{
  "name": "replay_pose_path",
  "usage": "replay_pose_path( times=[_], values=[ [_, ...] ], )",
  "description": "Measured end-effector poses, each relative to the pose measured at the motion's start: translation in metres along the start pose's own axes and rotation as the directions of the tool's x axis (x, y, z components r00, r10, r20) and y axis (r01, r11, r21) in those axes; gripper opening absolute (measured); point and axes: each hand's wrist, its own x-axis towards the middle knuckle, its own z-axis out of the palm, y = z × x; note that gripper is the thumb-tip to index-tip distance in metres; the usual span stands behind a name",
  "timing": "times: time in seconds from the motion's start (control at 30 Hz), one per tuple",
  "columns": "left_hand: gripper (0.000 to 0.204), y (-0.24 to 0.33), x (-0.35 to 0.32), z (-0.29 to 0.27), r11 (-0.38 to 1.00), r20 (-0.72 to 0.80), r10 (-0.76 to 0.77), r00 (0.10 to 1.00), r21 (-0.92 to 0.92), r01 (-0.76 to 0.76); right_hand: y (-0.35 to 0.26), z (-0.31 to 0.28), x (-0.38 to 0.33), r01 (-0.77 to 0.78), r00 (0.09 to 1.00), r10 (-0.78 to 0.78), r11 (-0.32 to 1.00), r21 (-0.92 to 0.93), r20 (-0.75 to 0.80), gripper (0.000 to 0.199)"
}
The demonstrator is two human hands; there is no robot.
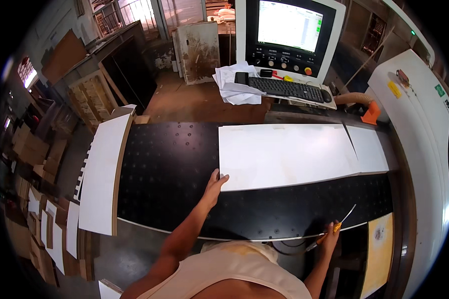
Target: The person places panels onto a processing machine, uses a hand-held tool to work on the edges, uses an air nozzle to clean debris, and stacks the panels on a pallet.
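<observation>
A long white board (284,154) lies on the black worktable (164,184), which is dotted with small round studs. My left hand (215,187) grips its near left corner, the thumb over the edge. At the right end, a smaller white panel (371,149) sits against the board, with a dark narrow gap tapering between them. By the table's front edge, my right hand (328,240) is closed round an air blow gun (337,227) with a yellow-orange body. Its thin metal nozzle points up and away to the right, and a dark hose hangs below.
A control console (289,35) with a lit screen stands beyond the table, with a keyboard (289,88) and loose papers (234,82). The white machine housing (414,114) rises at the right. Another white board (102,174) stands at the table's left end, near stacked offcuts (55,234).
</observation>
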Motion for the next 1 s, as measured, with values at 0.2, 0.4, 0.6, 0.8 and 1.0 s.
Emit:
replay_pose_path(
  times=[0.2,0.4,0.6,0.8,1.0],
  values=[
    [0.076,0.052,0.188,-0.042,0.669,0.019,0.506,0.862,0.622,-0.406,-0.047,0.12,-0.073,-0.226,0.892,0.201,0.974,0.013,0.405,0.061],
    [0.06,0.078,0.355,-0.067,0.649,0.584,0.076,0.808,0.586,-0.485,-0.07,0.246,-0.081,-0.44,0.698,0.311,0.897,0.043,0.645,0.065],
    [0.055,0.087,0.341,-0.014,0.502,0.689,0.16,0.707,0.559,-0.659,-0.09,0.238,-0.073,-0.602,0.681,0.41,0.786,0.144,0.607,0.05],
    [0.047,0.1,0.314,-0.017,0.556,0.622,-0.011,0.783,0.655,-0.513,-0.088,0.27,-0.055,-0.632,0.654,0.431,0.764,0.134,0.622,0.037],
    [0.042,0.069,0.295,-0.049,0.653,0.595,0.135,0.792,0.548,-0.523,-0.085,0.281,-0.078,-0.645,0.676,0.466,0.75,0.151,0.571,0.042]
  ],
)
